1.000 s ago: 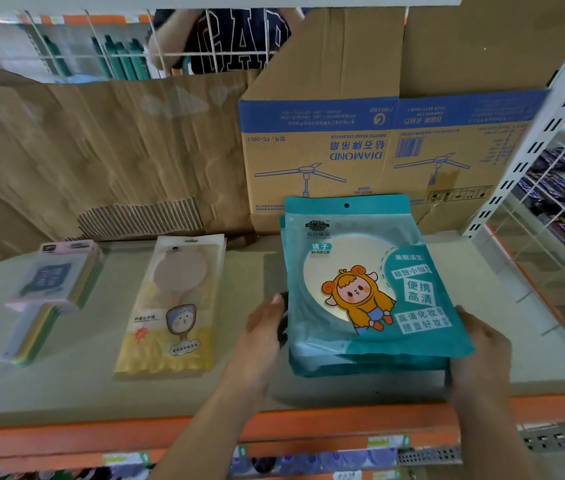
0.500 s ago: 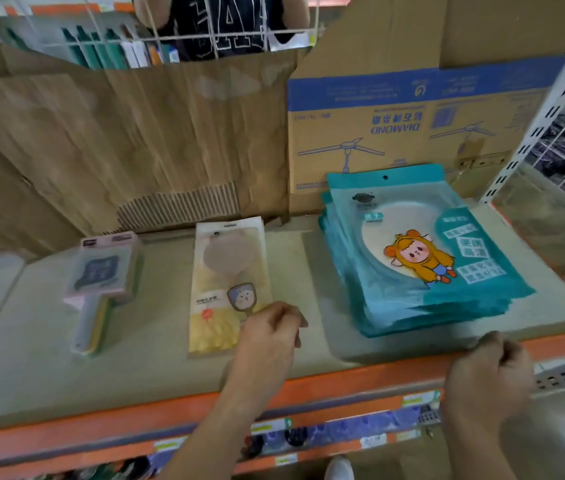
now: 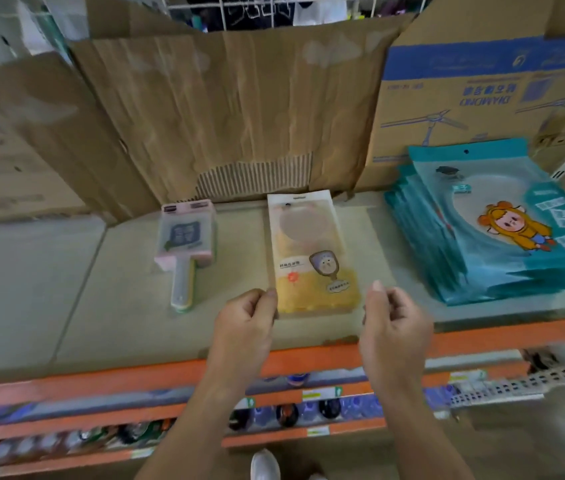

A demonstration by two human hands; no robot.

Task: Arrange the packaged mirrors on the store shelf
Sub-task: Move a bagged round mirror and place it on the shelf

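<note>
The flat yellow-and-clear mirror packet (image 3: pixel 312 258) is seen lying mid-shelf on the grey shelf board (image 3: pixel 66 289). Its lower left corner is pinched by the left hand (image 3: pixel 244 320). The right hand (image 3: pixel 393 323) is held loosely curled just beside the lower right corner, with nothing gripped.

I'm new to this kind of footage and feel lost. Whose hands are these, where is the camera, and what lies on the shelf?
There is no machine here: a person wears a camera on the head, looking down at their own two hands. The left hand is at the lower left corner of a yellow mirror pack lying flat on the shelf; whether it pinches it is unclear. The right hand hovers just right of the pack, holding nothing. A pink handled mirror lies to the left, a stack of teal packs to the right.
</note>
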